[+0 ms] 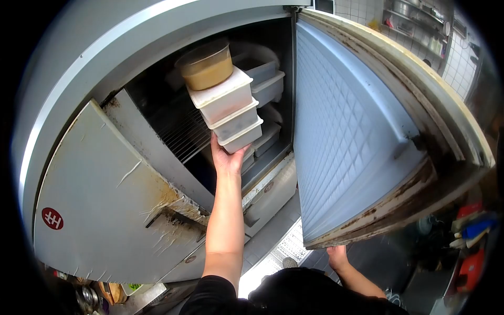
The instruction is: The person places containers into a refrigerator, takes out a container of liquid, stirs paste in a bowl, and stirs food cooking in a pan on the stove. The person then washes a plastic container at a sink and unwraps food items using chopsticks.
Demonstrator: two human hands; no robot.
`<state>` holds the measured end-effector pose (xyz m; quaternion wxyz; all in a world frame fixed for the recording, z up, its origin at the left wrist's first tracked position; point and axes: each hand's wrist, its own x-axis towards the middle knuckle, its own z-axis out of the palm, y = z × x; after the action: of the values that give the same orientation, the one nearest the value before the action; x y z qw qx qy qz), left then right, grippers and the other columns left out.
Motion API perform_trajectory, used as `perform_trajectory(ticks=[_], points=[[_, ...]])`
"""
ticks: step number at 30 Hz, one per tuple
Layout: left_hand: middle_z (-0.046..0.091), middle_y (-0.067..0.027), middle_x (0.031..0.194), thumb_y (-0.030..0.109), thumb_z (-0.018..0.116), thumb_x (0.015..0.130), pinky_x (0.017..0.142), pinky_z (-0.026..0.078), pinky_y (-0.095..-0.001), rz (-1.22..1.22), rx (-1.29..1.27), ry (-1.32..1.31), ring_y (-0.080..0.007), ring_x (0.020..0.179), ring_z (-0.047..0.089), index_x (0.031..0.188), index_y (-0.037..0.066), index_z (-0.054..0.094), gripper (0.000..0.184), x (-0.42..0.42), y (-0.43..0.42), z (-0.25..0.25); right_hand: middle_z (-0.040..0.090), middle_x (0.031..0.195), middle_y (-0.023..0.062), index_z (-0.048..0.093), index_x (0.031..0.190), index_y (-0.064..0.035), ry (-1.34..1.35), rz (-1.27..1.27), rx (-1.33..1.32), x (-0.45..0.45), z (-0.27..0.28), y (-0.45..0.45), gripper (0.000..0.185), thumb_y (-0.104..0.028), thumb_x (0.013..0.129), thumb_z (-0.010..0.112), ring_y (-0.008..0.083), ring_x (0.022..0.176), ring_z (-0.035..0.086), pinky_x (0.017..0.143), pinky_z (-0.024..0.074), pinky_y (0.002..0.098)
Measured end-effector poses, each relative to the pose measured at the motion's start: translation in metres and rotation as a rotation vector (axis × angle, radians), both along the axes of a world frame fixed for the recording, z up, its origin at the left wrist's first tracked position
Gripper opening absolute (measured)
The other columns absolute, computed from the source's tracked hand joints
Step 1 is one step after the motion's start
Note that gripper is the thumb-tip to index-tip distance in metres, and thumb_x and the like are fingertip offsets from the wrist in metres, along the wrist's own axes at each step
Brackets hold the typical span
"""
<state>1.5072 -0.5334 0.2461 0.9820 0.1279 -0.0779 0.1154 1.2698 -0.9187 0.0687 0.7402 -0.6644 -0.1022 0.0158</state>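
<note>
Tiled kitchen beyond, shelves [412, 41] of pots at upper right; nearer, a grey fridge [105, 194], rust-stained low on its shut side. Padded blue door [352, 126] swung wide, dark cavity beside it, with a wire rack [184, 137] and more boxes [270, 89] farther back. At the mouth of that cavity, a stack: bottom box [241, 139], middle box [234, 124], top box [223, 101], all pale, and on the very top a round bowl [207, 67] of tan food. Slanted in the wide lens, true tilt hard to judge.

Likely weighty as a pile; walls probably stiff plastic, perhaps slick from cold. Bowl the weak point: smooth, seemingly just resting there, apt to slide or spill if tipped. Best borne level from under the middle of the bottom box's base, with a steadying hold on the stack's side.

Left hand [230, 158] cupped beneath the near end of the bottom box, digits part-spread and bent up against it, apparently supporting the stack; how much weight, unclear. Right hand [337, 256] low at the door's bottom edge, digits mostly hidden; grip or mere touch, not visible.
</note>
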Motion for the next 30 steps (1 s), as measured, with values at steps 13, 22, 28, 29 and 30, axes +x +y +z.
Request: perform_trajectory(ticks=[13, 22, 28, 29, 30], points=[[0.046, -0.0135, 0.151, 0.05, 0.057, 0.098, 0.113, 0.03, -0.0679, 0.071, -0.077, 0.061, -0.0423, 0.139, 0.039, 0.145, 0.014, 0.046, 0.06, 0.07, -0.013, -0.002, 0.047, 0.141, 0.0093, 0.035, 0.147, -0.001, 0.164, 0.084, 0.06, -0.002, 0.003, 0.006, 0.096, -0.055, 0.081, 0.08, 0.0225, 0.131, 0.045, 0.111, 0.0345, 0.04], [0.051, -0.0098, 0.147, 0.046, 0.06, 0.1, 0.111, 0.04, -0.0529, 0.342, -0.128, 0.1, -0.0305, 0.136, 0.047, 0.147, 0.009, 0.044, 0.062, 0.103, -0.02, -0.009, 0.059, 0.126, 0.0085, 0.05, 0.132, 0.0006, 0.075, 0.095, 0.038, 0.0, 0.01, 0.033, 0.076, -0.048, 0.083, 0.082, 0.0212, 0.117, 0.055, 0.101, 0.0436, 0.0366], [0.045, -0.0096, 0.154, 0.051, 0.057, 0.099, 0.115, 0.034, -0.0551, 0.36, -0.06, 0.063, -0.0322, 0.142, 0.04, 0.15, 0.009, 0.041, 0.068, 0.126, 0.021, -0.014, 0.065, 0.12, 0.0125, 0.06, 0.122, 0.0034, 0.032, 0.077, -0.039, -0.001, 0.039, 0.053, 0.054, -0.033, 0.087, 0.079, 0.0245, 0.114, 0.059, 0.101, 0.0445, 0.0396], [0.042, -0.01, 0.156, 0.052, 0.057, 0.099, 0.117, 0.031, -0.0555, 0.39, -0.056, 0.184, -0.0327, 0.143, 0.037, 0.15, 0.009, 0.041, 0.068, 0.121, 0.02, -0.008, 0.065, 0.12, 0.0127, 0.061, 0.12, 0.0035, 0.037, 0.083, -0.064, -0.001, 0.052, 0.058, 0.049, -0.027, 0.087, 0.078, 0.0248, 0.114, 0.06, 0.101, 0.0448, 0.0396], [0.038, -0.0103, 0.158, 0.052, 0.057, 0.099, 0.118, 0.029, -0.0559, 0.419, -0.053, 0.308, -0.0333, 0.145, 0.034, 0.15, 0.009, 0.04, 0.069, 0.11, 0.013, 0.006, 0.066, 0.119, 0.013, 0.062, 0.119, 0.0037, 0.043, 0.091, -0.09, -0.002, 0.059, 0.062, 0.044, -0.022, 0.087, 0.077, 0.0251, 0.114, 0.06, 0.1, 0.0451, 0.0396]])
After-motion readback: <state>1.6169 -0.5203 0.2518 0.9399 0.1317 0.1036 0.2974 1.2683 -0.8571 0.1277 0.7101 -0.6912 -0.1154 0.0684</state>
